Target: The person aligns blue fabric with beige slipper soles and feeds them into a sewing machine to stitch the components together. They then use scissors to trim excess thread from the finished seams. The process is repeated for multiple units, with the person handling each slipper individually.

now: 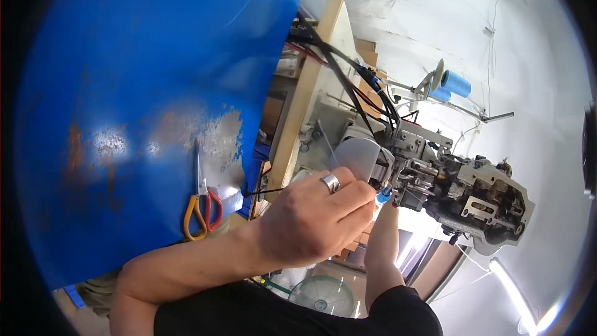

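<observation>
An industrial sewing machine [479, 199] with exposed grey metal works stands on the right. My left hand [323, 211], a silver ring on one finger, is at its near end beside a grey rounded cover [357, 154]. The fingers are curled in and closed; what they hold, if anything, is hidden from this side. From below, my right forearm [381, 246] rises behind the left hand to the machine's underside. My right hand is out of sight there. A small bit of blue [383, 196] shows between the left fingertips and the machine.
Scissors [203, 196] with one orange and one red handle lie on a worn blue tabletop [155, 37] at left. Black cables [348, 71] run to the machine. Blue thread cones [456, 83] sit on a stand. A fan [320, 292] and a lit tube lamp [513, 292] are lower down.
</observation>
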`<state>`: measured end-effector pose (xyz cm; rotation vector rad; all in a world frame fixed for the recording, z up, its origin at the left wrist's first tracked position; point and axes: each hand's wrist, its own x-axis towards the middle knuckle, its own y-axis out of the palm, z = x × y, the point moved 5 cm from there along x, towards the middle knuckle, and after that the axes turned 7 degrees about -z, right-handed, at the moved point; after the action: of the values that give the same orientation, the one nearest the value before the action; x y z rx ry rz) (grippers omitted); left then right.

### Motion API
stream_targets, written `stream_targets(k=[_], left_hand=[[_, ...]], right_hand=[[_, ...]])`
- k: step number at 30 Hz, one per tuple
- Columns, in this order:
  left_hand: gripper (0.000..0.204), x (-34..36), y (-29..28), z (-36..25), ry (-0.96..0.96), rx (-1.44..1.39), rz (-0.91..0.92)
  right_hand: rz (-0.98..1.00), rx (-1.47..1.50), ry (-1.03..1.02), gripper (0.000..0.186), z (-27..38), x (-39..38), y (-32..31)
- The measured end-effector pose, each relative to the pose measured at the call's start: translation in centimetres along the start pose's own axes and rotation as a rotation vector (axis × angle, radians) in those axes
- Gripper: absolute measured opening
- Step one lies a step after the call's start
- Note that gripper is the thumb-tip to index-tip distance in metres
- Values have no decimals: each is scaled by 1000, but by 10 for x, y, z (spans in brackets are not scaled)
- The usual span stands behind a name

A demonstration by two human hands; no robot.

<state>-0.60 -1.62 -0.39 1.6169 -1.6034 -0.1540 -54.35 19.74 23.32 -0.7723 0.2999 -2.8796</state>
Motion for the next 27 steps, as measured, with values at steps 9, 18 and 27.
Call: stream_targets(k=[9, 18, 27], left_hand=[[17, 1, 4, -4, -43, 97, 76], [11, 19, 12, -18, -144, 190, 162], [6, 17, 14, -24, -178, 256, 167]], right_hand=[[73, 37, 9, 39, 42, 74, 13], [191, 283, 166, 40, 0, 171, -3], [299, 63, -187, 40, -57, 128, -48]])
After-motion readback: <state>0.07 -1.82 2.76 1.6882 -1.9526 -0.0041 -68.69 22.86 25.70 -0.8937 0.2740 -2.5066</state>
